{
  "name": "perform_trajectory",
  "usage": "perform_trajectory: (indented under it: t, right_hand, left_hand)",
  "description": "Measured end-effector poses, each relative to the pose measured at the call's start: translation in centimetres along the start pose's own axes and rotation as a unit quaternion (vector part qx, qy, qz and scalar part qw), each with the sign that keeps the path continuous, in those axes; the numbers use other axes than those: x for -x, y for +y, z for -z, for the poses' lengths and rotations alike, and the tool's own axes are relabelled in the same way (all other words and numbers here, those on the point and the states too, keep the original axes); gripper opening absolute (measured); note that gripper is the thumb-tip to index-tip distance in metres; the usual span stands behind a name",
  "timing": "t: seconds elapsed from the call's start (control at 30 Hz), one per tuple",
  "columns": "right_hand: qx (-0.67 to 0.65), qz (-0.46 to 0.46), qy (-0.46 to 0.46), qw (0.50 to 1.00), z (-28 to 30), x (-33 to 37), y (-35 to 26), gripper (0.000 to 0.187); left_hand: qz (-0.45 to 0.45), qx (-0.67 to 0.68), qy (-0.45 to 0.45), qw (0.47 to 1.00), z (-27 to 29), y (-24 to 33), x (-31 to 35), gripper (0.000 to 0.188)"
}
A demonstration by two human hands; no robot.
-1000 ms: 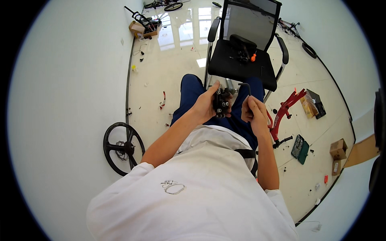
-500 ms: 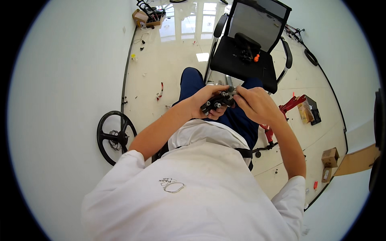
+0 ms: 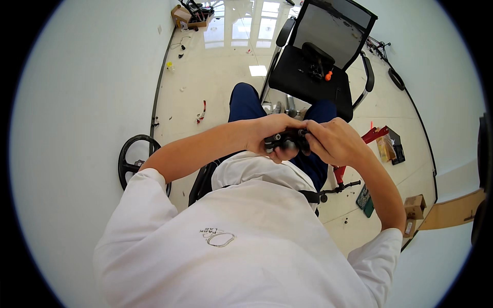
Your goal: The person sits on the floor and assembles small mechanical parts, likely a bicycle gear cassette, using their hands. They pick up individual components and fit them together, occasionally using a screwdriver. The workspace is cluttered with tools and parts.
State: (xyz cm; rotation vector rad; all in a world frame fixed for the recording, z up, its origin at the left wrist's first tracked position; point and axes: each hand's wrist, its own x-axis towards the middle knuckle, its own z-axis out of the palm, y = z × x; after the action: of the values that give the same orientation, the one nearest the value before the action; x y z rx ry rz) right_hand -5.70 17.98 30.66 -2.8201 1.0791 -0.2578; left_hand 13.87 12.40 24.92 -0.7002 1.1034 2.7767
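A black brake caliper (image 3: 288, 142) with silver bolts is held above my lap, between my thighs. My left hand (image 3: 263, 132) wraps around its left side, thumb along the top and fingers curled beneath. At the other end, my right hand (image 3: 335, 139) is closed, thumb and fingers pinching the caliper's right end. The two hands meet at the top of the part. Whether a smaller piece sits within the right fingertips is hidden.
A black office chair (image 3: 290, 76) faces me, an orange-handled tool (image 3: 328, 76) and dark parts on its seat. A black wheel (image 3: 123, 167) leans at left. On the right are a red frame (image 3: 375, 135), a green flat object (image 3: 365, 201) and a cardboard box (image 3: 415, 206).
My left forearm has swung up to lie more level, and both hands have drawn together. The caliper has turned, showing fewer bolts. The green flat object has come into view.
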Motion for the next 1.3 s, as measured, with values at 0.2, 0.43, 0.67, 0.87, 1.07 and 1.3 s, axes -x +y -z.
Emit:
perform_trajectory:
  t: [0.2, 0.43, 0.67, 0.87, 1.07, 1.3]
  right_hand:
    - [-0.082, -0.053, 0.024, 0.995, -1.0, 0.0, 0.5, 0.018]
    - [-0.073, -0.067, 0.102, 0.99, -4.1, -0.1, 2.0, 0.019]
    - [0.001, -0.043, 0.12, 0.992, -3.7, -0.1, 1.7, 0.02]
    - [0.056, -0.033, 0.096, 0.993, -3.4, 0.1, 0.8, 0.024]
    - [-0.004, -0.077, 0.126, 0.989, -4.8, 0.5, 1.1, 0.028]
    - [-0.129, -0.077, 0.177, 0.973, -3.8, 0.0, 0.8, 0.03]
  left_hand:
    - [-0.027, -0.041, 0.067, 0.997, -0.2, 0.5, -0.6, 0.054]
    - [-0.104, 0.013, 0.164, 0.981, 0.0, 0.3, -1.9, 0.047]
    - [-0.148, -0.051, 0.165, 0.974, -0.5, -0.5, -2.1, 0.05]
    - [-0.136, -0.044, 0.157, 0.977, -1.2, -1.6, -1.7, 0.054]
    - [-0.135, 0.051, 0.139, 0.98, -1.6, -1.4, -1.7, 0.044]
    - [-0.164, 0.122, 0.032, 0.978, -0.2, -1.8, -2.1, 0.035]
